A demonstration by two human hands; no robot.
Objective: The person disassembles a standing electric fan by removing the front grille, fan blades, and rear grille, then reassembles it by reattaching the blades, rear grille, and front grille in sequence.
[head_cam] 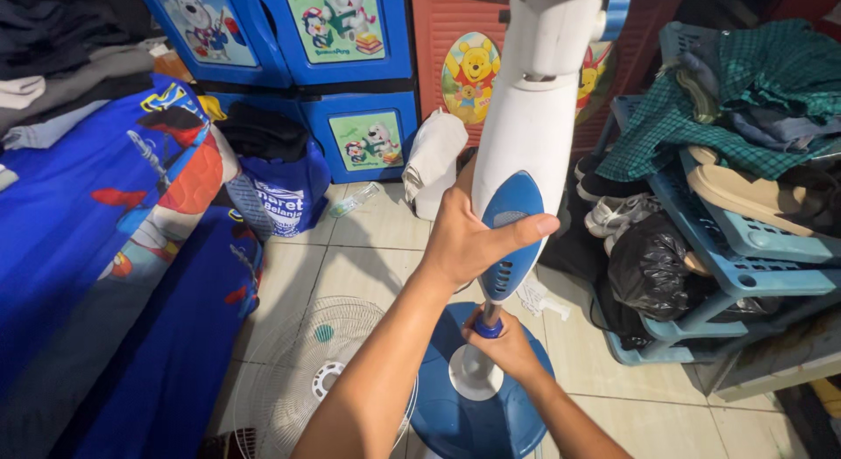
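A person's left hand (469, 240) wrapped its fingers around the blue-and-white upper column (526, 152) of a standing fan, upright over tiled floor. Their right hand (504, 341) was clenched around the blue height collar (488, 328) just above the round blue base (455, 415). The rigid, smooth plastic body looked top-heavy, best gripped at column and collar; a detached white fan grille (302, 371) lay beside the base.

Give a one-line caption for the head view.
Left hand grips a white-and-blue fan column; right hand holds its pole collar above the round blue base, detached grille alongside.
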